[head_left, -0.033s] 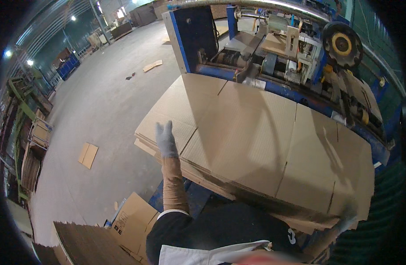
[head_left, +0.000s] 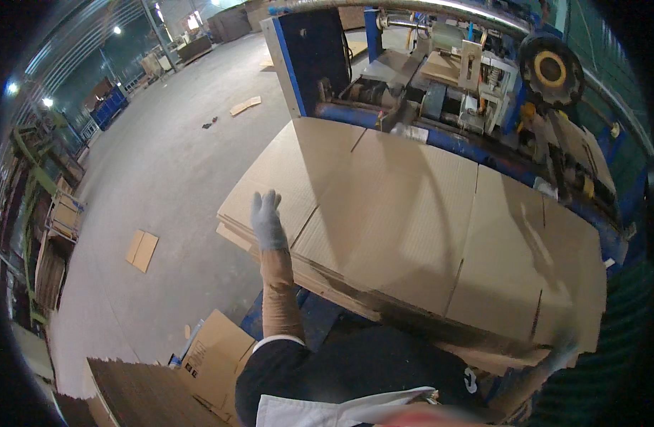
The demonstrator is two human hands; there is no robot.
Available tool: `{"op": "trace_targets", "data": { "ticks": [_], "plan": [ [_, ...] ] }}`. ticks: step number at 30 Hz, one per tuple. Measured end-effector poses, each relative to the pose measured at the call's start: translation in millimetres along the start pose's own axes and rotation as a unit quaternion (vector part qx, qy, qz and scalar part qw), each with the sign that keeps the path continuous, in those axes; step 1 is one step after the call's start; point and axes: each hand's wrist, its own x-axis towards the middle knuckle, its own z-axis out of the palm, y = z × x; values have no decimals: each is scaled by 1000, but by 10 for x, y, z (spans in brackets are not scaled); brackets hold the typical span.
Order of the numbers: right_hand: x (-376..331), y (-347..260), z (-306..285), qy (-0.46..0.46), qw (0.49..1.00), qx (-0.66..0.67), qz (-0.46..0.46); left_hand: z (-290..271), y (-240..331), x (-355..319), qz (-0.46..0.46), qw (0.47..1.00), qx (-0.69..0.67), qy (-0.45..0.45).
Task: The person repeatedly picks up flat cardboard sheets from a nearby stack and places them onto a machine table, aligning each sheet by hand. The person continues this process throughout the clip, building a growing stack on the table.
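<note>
A stack of flat brown cardboard box blanks (head_left: 398,213) lies in front of me, creased and slotted across the top one. On the left end of that top blank rests my left hand (head_left: 268,222) in a grey glove, its fingers stretched out and holding nothing. My right hand (head_left: 560,349), also gloved, is at the near right corner of the stack. Motion blur and shadow hide its fingers, so its grip on the corner is not clear.
Beyond the stack stands a blue machine (head_left: 441,107) with rollers and a black wheel (head_left: 550,69). Behind me at lower left are a pile of cardboard (head_left: 138,391) and a printed cardboard piece (head_left: 216,349). Loose cardboard (head_left: 142,250) lies on the grey floor.
My left hand has shifted slightly up, its fingers turning a little. The top blank's right end has moved slightly right. A moving part on the machine has changed position.
</note>
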Motion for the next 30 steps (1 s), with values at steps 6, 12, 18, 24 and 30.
{"op": "trace_targets", "data": {
  "ticks": [6,12,18,24,30],
  "plan": [
    [432,-165,-165,132,924,353,-68,-252,57,229,52,901,373,214],
    [549,-890,-886,-141,764,627,-62,-686,-143,440,-96,957,-272,27],
    [-538,-895,-1422,122,932,230,-254,-439,154,11,-94,973,-161,-135],
    [-1638,-994,-677,-225,761,107,-599,137,446,-1065,337,796,236,-445],
    [-1587,-1130,-359,-277,691,59,-665,589,319,-1558,497,477,390,-611]
  ]
}}
